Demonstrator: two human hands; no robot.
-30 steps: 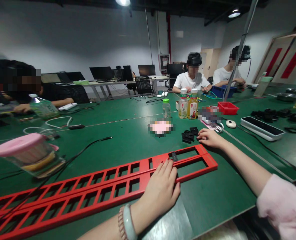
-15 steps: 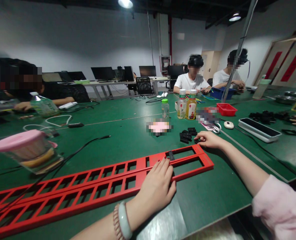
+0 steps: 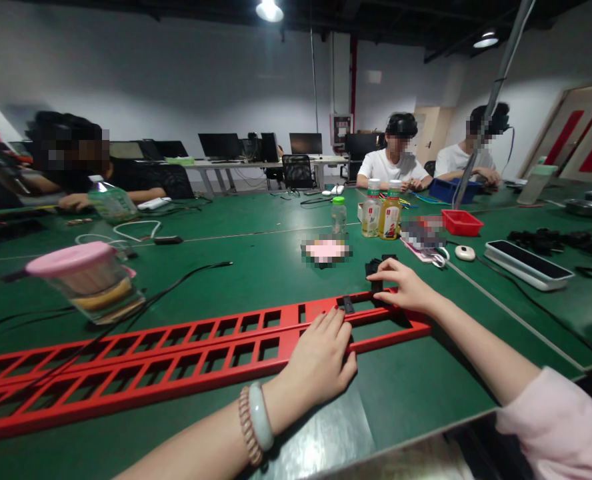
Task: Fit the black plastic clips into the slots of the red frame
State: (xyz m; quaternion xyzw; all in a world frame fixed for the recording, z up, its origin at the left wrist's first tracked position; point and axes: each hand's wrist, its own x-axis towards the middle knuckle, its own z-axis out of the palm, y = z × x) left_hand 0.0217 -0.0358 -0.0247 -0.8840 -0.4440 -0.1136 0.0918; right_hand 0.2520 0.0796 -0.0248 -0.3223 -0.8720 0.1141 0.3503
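A long red metal frame (image 3: 176, 353) with several rectangular cut-outs lies across the green table (image 3: 256, 267). My left hand (image 3: 321, 363) rests flat on the frame's near rail, fingers stretched out. A small black clip (image 3: 347, 305) sits on the frame's far rail just past my fingertips. My right hand (image 3: 403, 287) hovers over the frame's right end, fingers pinched on another small black clip (image 3: 377, 285). Behind it lies a small pile of black clips (image 3: 376, 265).
A clear jar with a pink lid (image 3: 89, 283) and black cables (image 3: 176, 280) lie to the left. Three drink bottles (image 3: 376, 213), a red bin (image 3: 462, 222), a white power strip (image 3: 529, 260) and a mouse (image 3: 465, 253) stand beyond. Other people sit around the table.
My right hand left the pile of black clips and came back toward me over the frame's right end, holding a clip. My left hand stayed on the frame.
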